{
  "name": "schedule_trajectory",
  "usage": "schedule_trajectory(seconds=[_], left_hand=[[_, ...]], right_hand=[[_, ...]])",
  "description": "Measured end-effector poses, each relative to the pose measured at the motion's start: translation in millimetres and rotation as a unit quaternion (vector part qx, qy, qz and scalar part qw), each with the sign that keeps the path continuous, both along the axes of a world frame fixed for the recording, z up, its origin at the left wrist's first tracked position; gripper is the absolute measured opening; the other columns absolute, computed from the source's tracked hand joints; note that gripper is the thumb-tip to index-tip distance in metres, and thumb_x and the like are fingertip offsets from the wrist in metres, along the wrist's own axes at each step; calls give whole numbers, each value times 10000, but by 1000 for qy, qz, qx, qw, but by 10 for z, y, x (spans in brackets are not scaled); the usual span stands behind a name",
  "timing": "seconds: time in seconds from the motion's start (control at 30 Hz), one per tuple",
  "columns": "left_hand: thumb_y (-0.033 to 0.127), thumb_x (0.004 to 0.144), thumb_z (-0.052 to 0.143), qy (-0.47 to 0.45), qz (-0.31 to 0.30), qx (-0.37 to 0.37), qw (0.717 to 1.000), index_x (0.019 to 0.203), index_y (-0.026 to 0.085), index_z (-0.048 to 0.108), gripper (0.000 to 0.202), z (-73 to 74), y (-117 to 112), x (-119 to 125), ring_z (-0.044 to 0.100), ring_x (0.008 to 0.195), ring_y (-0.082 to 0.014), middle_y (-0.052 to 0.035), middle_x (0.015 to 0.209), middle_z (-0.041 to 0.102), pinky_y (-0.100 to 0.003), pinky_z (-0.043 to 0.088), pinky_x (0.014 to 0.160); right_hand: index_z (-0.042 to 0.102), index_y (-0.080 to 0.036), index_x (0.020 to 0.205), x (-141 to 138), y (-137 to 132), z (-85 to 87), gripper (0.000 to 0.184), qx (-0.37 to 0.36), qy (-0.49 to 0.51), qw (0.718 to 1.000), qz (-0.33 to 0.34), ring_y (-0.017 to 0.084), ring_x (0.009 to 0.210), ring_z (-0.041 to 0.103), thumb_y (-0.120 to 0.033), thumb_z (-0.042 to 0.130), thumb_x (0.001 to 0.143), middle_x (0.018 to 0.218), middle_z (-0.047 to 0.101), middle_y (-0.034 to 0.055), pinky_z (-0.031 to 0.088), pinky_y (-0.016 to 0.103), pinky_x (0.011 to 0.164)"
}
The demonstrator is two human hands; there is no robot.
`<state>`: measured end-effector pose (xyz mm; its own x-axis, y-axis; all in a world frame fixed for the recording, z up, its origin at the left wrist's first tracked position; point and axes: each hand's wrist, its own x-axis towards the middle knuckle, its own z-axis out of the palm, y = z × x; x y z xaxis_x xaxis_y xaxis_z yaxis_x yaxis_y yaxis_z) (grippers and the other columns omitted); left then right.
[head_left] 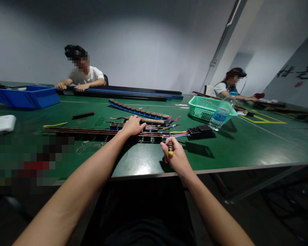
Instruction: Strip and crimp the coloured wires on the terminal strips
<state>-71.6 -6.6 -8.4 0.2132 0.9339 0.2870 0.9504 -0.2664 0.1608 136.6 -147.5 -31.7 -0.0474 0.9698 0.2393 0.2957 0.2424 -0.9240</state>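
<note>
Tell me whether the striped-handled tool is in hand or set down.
In hand: the right hand grips the striped-handled tool, its yellow-ended handle showing within the grip.

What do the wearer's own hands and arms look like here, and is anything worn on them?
The left hand and right hand are ungloved. Both forearms are bare to the picture's edge, with no sleeve, watch or bracelet showing. Dark clothing covers the lap.
</note>
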Motion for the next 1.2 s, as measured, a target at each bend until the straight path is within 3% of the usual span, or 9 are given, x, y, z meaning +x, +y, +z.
schedule_trajectory(seconds=[0.2,0.4,0.57,0.73,0.9,1.0,1.1,1.13,1.2], left_hand=[[508,957,412,-4,1,-7,1000,1289,167,648,532,4,7,-16,488,1277,-327,-147,1320,592,-439,422,1073],[506,955,419,-6,2,-7,1000,1282,170,654,524,14,-14,-9,492,1268,-328,-146,1305,596,-440,425,1070],[500,953,433,-12,3,-7,1000,1275,186,656,502,15,-17,-11,488,1272,-323,-136,1312,593,-437,420,1074],[504,963,424,-4,5,-7,1000,1280,161,651,519,8,-4,-15,489,1273,-318,-151,1320,583,-424,418,1076],[502,964,428,2,10,-12,1000,1275,158,653,516,10,6,-8,489,1275,-325,-154,1325,579,-427,426,1072],[501,955,445,-6,10,-12,1000,1269,180,662,498,7,10,-10,492,1271,-319,-141,1315,586,-420,427,1073],[510,952,441,-12,6,-5,1000,1295,187,652,516,-4,12,-20,494,1271,-313,-136,1313,589,-412,421,1080],[513,952,438,-14,5,-4,1000,1303,180,648,527,-9,13,-24,494,1271,-316,-141,1312,590,-414,420,1081],[511,949,436,-15,4,-3,1000,1305,168,646,537,-16,16,-31,494,1270,-326,-150,1307,592,-427,419,1080]], right_hand=[[399,-236,695,-86,158,134,572,-64,369,927,9,53,427,332,-608,830,647,492,356,-128,377,191,458],[372,-244,673,-5,182,102,617,-56,453,889,23,45,385,163,-693,794,654,446,221,-162,527,240,531],[412,-247,698,-23,176,39,558,-36,453,891,18,56,385,203,-659,787,684,447,249,-155,541,259,551],[477,-242,810,-97,24,-17,399,-2,369,929,14,68,465,400,-443,812,728,543,439,-110,371,183,458],[552,-239,992,-128,-326,25,336,7,193,970,150,88,526,483,-391,775,792,625,516,-74,365,204,495],[488,-286,1215,-93,-395,174,503,52,193,955,217,158,672,608,-481,733,821,780,642,-6,490,284,605],[385,-315,1381,-22,-247,406,867,119,232,932,252,218,798,655,-684,753,688,969,686,59,558,369,676],[373,-327,1405,4,-161,491,957,144,243,927,247,213,786,648,-697,785,625,989,683,55,561,362,653],[352,-359,1436,50,36,649,1023,176,247,928,219,160,700,605,-533,878,577,966,671,10,546,317,606]])
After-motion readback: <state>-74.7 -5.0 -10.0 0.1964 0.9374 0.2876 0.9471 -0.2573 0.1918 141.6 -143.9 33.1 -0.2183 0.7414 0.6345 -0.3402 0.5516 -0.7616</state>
